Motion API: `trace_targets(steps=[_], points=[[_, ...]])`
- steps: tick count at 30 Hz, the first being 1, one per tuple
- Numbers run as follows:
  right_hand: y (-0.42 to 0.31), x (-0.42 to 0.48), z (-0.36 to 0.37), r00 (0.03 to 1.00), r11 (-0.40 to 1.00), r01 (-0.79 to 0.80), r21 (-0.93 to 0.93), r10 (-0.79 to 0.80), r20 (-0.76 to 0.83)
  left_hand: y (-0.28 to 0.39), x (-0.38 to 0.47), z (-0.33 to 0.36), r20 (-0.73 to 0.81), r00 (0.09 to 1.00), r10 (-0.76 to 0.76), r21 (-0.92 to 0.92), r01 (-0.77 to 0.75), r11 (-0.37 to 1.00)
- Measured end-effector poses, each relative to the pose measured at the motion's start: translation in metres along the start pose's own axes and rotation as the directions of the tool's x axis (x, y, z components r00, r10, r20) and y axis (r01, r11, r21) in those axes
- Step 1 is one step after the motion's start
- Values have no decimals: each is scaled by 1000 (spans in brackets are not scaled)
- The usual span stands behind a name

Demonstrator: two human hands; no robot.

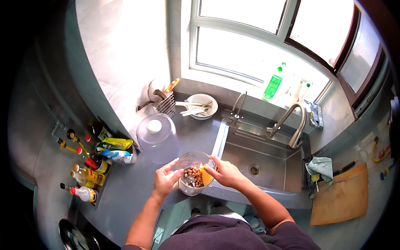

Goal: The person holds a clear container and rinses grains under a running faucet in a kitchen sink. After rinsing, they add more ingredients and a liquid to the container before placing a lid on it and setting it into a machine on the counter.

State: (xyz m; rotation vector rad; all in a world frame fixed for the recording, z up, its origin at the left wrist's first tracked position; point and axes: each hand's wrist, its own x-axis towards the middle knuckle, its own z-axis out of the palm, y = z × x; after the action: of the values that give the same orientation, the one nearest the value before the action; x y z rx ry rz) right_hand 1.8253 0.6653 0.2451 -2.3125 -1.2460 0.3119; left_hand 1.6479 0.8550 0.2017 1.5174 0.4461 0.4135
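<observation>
Over the counter's front edge, a clear round jar (191, 158) tilts so that I see into it. Reddish-brown nuts or beans (196, 175) lie at its bottom beside what looks like a metal blade (189, 181). My left hand (164, 179) grips the jar's left side, fingers spread along the wall. My right hand (230, 175) is at the right rim, with its thumb over a yellow-orange piece (206, 177) against the inner wall. Whether that hand grips the piece, the rim or both is unclear. Its other fingers are hidden.
A stainless sink (240, 159) with a curved faucet (300, 125) lies to the right. Behind the jar stand a large clear lidded container (157, 140), a knife rack (165, 106) and a white bowl (212, 107) of chopsticks. Bottles (89, 176) line the left; a cutting board (342, 197) leans far right.
</observation>
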Motion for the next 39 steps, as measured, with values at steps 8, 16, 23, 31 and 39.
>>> trace_targets(steps=[8,16,23,31,39], points=[[61,-20,4,865,333,-467,819,362,347,25,62,56,19,1000,-21,-83,23,996],[117,47,-28,913,405,-340,849,361,193,16,155,95,-3,1000,-29,-134,28,991],[181,108,-45,912,464,-336,819,378,160,21,230,133,-14,999,38,137,-36,990],[198,152,-64,937,503,-320,803,294,189,7,271,141,-106,994,40,-64,-47,997],[201,164,-55,989,664,-74,744,146,-32,-7,256,151,-233,964,127,-217,-178,960]])
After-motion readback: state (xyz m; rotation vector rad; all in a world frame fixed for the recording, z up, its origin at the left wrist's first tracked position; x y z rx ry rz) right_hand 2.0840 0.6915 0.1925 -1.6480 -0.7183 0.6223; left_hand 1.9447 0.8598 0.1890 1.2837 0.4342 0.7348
